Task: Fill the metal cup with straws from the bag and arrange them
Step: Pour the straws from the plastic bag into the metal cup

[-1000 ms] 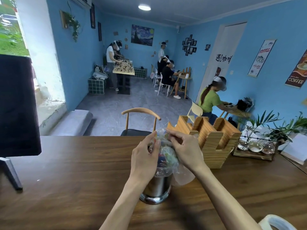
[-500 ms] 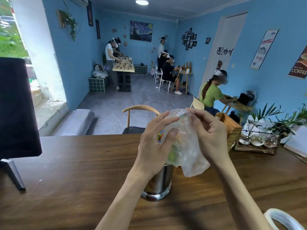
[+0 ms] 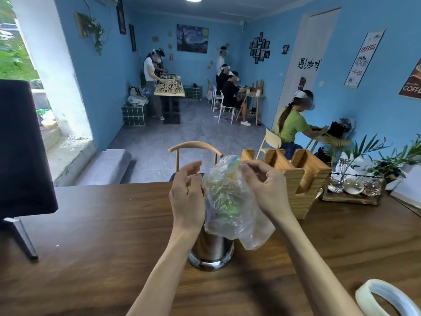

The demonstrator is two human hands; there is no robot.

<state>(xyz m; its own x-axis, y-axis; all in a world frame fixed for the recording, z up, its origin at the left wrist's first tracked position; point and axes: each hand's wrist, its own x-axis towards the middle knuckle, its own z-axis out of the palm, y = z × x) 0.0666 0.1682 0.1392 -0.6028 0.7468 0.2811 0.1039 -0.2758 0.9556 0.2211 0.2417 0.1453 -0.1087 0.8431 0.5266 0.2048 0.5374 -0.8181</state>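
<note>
Clear plastic bag (image 3: 230, 197) has lifted since a second ago and now hangs above the metal cup (image 3: 210, 252), its coloured straws (image 3: 224, 201) bunched inside. The right hand (image 3: 265, 190) pinches the bag's top at one o'clock of the cup; the left hand (image 3: 186, 197), fingers curled, holds its side at eleven. Likely the straws are sliding out into the cup.

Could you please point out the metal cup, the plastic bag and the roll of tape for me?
metal cup (image 3: 210, 249): head view, on its bare steel side.
plastic bag (image 3: 230, 201): head view, on its crumpled middle.
roll of tape (image 3: 376, 290): head view, on its upper rim.
</note>
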